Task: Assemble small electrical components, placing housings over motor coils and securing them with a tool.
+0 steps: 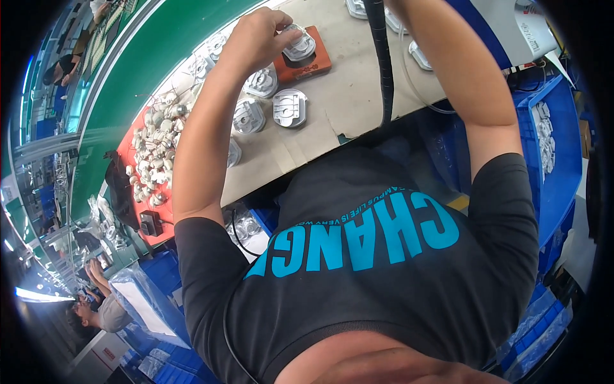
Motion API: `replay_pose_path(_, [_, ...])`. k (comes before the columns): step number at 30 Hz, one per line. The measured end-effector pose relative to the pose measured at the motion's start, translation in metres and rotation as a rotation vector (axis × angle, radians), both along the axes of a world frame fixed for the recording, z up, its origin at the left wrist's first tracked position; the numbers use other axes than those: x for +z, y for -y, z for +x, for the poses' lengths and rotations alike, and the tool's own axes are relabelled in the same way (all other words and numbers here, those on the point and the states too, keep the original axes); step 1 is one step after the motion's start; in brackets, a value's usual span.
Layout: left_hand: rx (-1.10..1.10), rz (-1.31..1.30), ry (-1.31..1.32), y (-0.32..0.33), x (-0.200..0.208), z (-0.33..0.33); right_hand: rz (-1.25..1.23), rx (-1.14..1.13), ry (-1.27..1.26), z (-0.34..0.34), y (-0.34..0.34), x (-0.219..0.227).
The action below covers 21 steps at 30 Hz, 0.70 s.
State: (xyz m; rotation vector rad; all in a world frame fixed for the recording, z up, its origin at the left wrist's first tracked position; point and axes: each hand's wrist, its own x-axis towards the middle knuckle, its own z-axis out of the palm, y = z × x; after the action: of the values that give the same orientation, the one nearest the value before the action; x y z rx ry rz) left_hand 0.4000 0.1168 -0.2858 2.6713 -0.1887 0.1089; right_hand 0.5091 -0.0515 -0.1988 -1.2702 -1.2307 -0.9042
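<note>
My left hand [261,33] reaches to the back of the bench. Its thumb and curled fingers close on the edge of a round white plastic housing [300,47], which sits on an orange-red block [321,59]. The other side of that grip is hidden. My right forearm [457,57] runs up past the top edge, so the right hand is out of the picture. Nearer me on the bench lie more white housings, one with its ribbed inside up [290,107], another beside it [248,116] and one below my left wrist [261,82].
Many small white parts with wires [157,144] lie heaped on a red mat at the left. A black ribbed tube [385,70] hangs over the bench in front of me. At right stands a blue bin [563,153] holding white parts. Other people work far left.
</note>
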Motion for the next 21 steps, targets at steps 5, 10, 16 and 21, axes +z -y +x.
replay_pose_path(5, [-0.101,0.059,0.083,0.002,0.000,-0.005,-0.414,0.310,-0.365,0.015,0.021,-0.119])
replay_pose_path(10, [-0.028,-0.010,0.044,-0.001,-0.003,-0.008,-0.940,0.316,-0.615,-0.006,0.011,-0.143])
replay_pose_path(16, [0.015,-0.002,0.077,-0.003,-0.004,-0.009,-0.986,0.312,-0.453,-0.003,0.005,-0.151])
replay_pose_path(21, [0.021,0.068,-0.035,0.003,0.011,-0.006,-1.048,0.302,-0.442,-0.005,0.011,-0.133])
